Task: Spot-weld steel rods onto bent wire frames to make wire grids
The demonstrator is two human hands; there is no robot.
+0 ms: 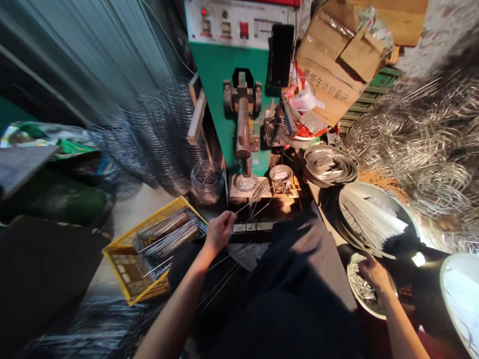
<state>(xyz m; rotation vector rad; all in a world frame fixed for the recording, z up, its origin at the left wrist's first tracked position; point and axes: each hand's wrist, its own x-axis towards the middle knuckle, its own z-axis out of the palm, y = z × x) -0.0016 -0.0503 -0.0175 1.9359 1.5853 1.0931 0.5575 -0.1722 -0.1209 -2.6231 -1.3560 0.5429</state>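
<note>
My left hand (220,230) is closed on a thin metal rod (242,209) that points toward the base of a green machine (209,65). Small metal parts fill a round bowl (381,315) at the lower right, and my right hand (374,274) reaches into it. Its fingertips are among the parts; whether they pinch one is too small to tell. In front of the machine, a small dish (247,183) holds shiny bits, with pliers-like tools (261,188) beside it.
A yellow crate (130,294) of metal rods stands at the left. Behind it rise stacks of wire rings (157,144). On the right are a large basin (413,224) with rods, a coil of wire (331,164), heaped wire frames (430,149) and a cardboard box (325,70).
</note>
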